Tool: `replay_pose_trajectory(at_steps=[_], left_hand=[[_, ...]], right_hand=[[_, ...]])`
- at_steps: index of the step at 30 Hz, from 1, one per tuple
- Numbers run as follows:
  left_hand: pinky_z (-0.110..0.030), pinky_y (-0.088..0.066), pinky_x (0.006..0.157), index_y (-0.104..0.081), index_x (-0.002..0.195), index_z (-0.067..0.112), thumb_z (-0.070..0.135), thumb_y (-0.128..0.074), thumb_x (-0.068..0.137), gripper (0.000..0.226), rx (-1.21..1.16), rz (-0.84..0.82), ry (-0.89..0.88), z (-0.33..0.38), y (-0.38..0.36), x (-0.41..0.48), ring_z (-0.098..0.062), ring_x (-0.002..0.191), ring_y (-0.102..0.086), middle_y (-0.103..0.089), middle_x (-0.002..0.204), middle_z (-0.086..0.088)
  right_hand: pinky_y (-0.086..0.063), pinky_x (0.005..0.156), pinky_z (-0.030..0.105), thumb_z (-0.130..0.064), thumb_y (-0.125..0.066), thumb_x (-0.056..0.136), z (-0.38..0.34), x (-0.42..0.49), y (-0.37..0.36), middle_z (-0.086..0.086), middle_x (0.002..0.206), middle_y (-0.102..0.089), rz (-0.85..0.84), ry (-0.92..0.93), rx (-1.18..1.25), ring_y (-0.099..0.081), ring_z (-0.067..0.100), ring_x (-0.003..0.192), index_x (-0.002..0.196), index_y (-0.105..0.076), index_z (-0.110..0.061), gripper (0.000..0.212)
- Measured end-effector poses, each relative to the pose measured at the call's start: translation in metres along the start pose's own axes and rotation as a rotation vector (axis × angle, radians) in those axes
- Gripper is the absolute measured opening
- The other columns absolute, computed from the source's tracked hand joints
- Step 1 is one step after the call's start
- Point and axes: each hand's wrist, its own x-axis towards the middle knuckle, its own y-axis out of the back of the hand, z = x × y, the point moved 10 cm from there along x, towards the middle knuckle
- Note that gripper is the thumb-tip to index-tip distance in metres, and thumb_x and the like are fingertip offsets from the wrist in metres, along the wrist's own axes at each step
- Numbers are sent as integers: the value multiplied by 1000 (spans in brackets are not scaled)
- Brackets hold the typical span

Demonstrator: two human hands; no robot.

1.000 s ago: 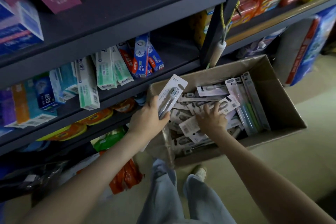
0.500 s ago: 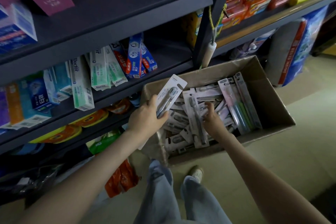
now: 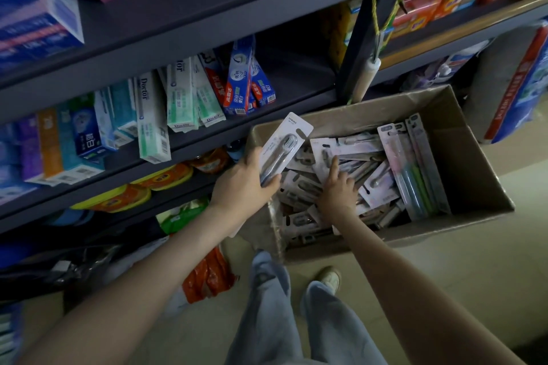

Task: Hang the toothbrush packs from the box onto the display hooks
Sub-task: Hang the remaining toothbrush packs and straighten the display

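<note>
1. Here, a dark grey metal shelving unit point(image 3: 207, 24) fills the left and top of the view, its middle tier lined with white, green and blue toothpaste cartons point(image 3: 154, 118).
2. A brown open-topped cardboard box point(image 3: 474, 175) sits on the pale floor point(image 3: 444, 290) against the shelving's foot.
3. A loose heap of white and pastel carded toothbrush packs point(image 3: 379, 187) lies inside the box.
4. The left hand point(image 3: 240, 190) grips one white toothbrush pack point(image 3: 284, 145) by its lower end, thumb and fingers wrapped round it, holding it tilted above the box's left rim.
5. The right hand point(image 3: 338, 192) reaches into the heap, index finger point(image 3: 333, 164) straight on a pack; whether its other, bent fingers hold anything cannot be told.
</note>
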Motion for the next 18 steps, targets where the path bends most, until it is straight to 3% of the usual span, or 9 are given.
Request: replay_pose_trajectory(at_steps=[7,11,13,15,18], left_hand=[[-39,-56,69,-34,136,14,52,-53,90,62,-9,36,-38,21,30,-12,-31,91,-65,-63,112,-13],[-30,-47,66,-33,139,16,51,-52,92,62,-5,131,-99,48,72,-18,-29,94,-63,-61,116,-11],[-27,-40,55,-30,142,17,52,-50,93,64,-18,173,-103,60,98,-22,-26,78,-61,-63,105,-9],[-25,-29,43,-29,143,16,54,-49,93,66,-26,252,-102,70,130,-27,-17,56,-48,-55,79,0],[-27,-24,41,-35,139,16,54,-52,91,63,-66,415,-70,74,184,-34,-12,50,-43,-45,68,6]], right_hand=[[-25,105,42,-20,-73,78,11,-30,57,22,133,-30,73,125,302,-28,39,126,151,-1,-14,102],[-25,102,40,-12,-74,78,12,-70,125,20,132,-31,263,290,445,-28,36,124,150,-8,-13,98],[-27,96,35,-9,-76,76,1,-89,171,20,128,-36,445,423,463,-32,32,117,149,-16,-10,95],[-27,91,31,-7,-79,72,-15,-102,211,20,126,-39,575,537,471,-35,32,112,148,-20,-6,96],[-26,97,31,-13,-83,69,-47,-125,269,21,135,-38,714,676,492,-34,33,118,146,-22,0,100]])
